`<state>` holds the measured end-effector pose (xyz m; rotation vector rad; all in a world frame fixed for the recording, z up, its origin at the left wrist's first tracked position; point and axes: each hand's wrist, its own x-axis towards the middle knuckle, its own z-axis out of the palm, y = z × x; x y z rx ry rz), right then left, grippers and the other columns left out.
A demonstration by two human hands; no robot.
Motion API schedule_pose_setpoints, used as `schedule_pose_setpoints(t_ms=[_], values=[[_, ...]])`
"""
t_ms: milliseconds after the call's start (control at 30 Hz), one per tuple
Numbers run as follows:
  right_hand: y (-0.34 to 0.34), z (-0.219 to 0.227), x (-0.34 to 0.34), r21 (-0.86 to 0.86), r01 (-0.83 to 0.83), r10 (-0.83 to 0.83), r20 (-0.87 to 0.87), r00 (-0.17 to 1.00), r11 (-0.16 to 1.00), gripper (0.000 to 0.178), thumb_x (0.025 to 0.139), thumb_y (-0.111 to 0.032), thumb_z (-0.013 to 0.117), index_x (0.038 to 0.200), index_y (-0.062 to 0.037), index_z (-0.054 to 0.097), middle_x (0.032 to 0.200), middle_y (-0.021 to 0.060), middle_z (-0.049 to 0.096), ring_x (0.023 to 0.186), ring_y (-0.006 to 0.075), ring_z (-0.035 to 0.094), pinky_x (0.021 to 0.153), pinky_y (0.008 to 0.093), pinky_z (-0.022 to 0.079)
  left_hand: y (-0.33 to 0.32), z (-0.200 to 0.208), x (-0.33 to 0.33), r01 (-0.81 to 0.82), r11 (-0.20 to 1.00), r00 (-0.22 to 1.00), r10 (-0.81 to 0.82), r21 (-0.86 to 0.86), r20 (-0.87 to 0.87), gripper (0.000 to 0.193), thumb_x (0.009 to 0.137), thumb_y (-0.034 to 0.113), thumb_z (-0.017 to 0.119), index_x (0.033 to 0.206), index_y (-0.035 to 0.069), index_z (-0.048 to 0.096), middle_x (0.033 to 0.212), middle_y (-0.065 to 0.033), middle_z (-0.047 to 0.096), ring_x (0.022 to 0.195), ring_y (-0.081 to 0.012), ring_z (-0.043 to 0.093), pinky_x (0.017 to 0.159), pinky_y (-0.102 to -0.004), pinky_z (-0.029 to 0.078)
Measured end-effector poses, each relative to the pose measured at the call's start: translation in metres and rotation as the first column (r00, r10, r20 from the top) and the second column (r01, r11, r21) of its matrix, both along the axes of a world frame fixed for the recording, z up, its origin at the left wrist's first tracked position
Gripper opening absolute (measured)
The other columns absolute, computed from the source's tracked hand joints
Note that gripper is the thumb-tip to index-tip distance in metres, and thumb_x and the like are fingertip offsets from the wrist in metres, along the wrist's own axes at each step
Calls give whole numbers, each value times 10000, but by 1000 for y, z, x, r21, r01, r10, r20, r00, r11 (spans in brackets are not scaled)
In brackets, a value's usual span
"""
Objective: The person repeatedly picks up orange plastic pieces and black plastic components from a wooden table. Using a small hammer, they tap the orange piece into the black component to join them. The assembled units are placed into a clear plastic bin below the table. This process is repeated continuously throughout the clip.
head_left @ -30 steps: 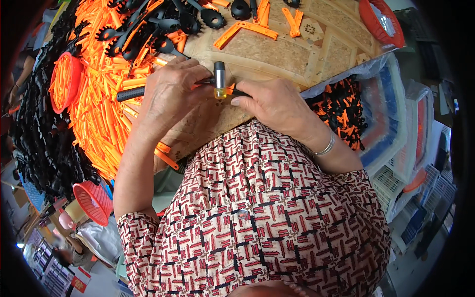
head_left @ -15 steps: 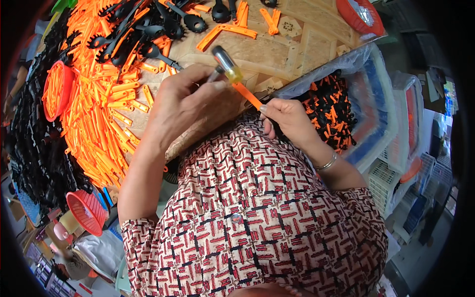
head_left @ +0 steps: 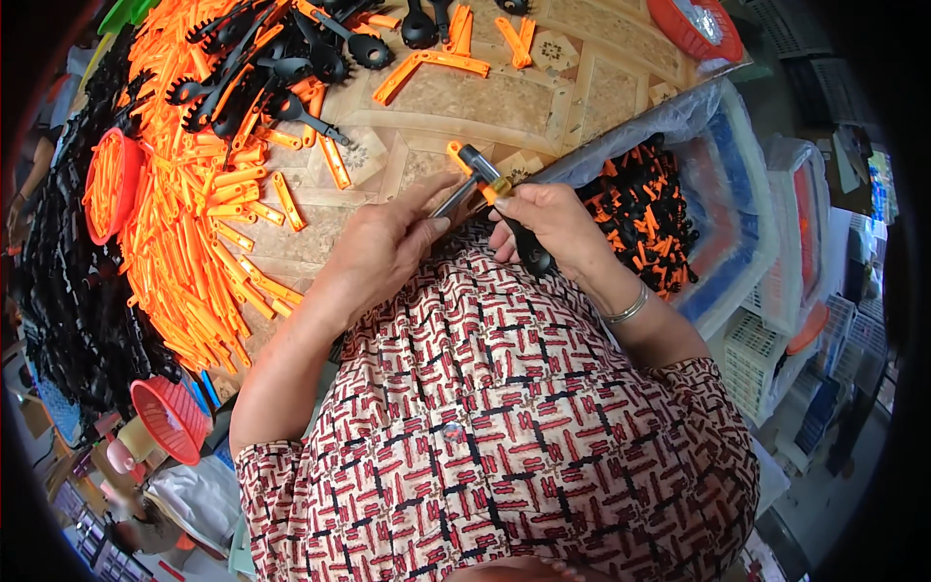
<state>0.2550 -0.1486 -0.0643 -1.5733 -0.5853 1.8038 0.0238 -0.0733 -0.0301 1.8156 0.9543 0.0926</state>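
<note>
Orange-and-black utensil [head_left: 489, 194]: near the front edge of the bench [head_left: 509, 107], its orange end toward 11 o'clock, its black end toward 5 o'clock, past your right hand [head_left: 551, 221].
Right hand: your thumb and fingers pinch the utensil around its middle.
Hammer [head_left: 481, 167]: its head is at the utensil's orange part, black end toward 11 o'clock, yellow end toward 4 o'clock; you cannot tell whether the two touch.
Left hand [head_left: 388, 244]: at 8 o'clock from the utensil, your fingers wrapped around the hammer's handle.
Utensil progress: its orange and black parts look joined, in my judgement; how firmly cannot be told.
Lined container [head_left: 734, 199]: at 3 o'clock, holding many mixed orange and black pieces [head_left: 645, 218], probably the handled share, though too small to check singly.
Orange handles [head_left: 199, 262]: a big heap at 9 o'clock, so plenty seems left.
Black utensils [head_left: 320, 58]: piled at 10 o'clock, with orange lengths among them.
Bent orange piece [head_left: 419, 70]: lying apart at 11 o'clock, held by neither hand.
</note>
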Motion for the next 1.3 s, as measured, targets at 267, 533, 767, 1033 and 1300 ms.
schedule_pose_setpoints(t_ms=[267,533,767,1033,1300], values=[[-4,0,2,-4,-8,8,8,1000,1000,284,1016,-207,601,950,64,654,737,149,701,572,190,685,517,277,528,-18,20,-6,-73,984,993,56,162,105,522,970,-1,597,1469,136,525,953,-136,715,789,-147,635,783,-290,531],[-4,13,3,-7,-16,16,31,999,1000,257,1007,-186,604,975,61,666,741,133,700,594,174,674,532,272,514,-37,41,-10,-210,854,965,103,475,242,642,855,-35,624,1438,229,572,820,-149,616,685,-326,653,623,-409,531],[-2,5,7,27,-34,33,33,999,999,209,1016,-109,559,991,67,668,761,141,702,605,194,678,570,283,528,-31,33,-12,-156,895,975,73,418,208,684,816,-98,622,1421,221,596,803,-127,594,665,-306,627,631,-395,537],[15,7,20,-79,-66,73,89,993,995,201,1013,-98,550,1013,71,660,788,155,705,614,216,693,565,282,541,-23,4,10,-63,961,998,59,269,23,528,884,-19,627,1374,175,628,932,-188,699,782,-340,695,702,-406,549],[14,21,115,9,-456,421,367,830,890,195,1018,-124,579,980,40,675,814,69,687,741,152,651,729,293,533,-40,30,-46,-580,799,790,503,160,351,426,933,53,666,1352,121,620,833,-94,661,704,-184,643,663,-298,503]])
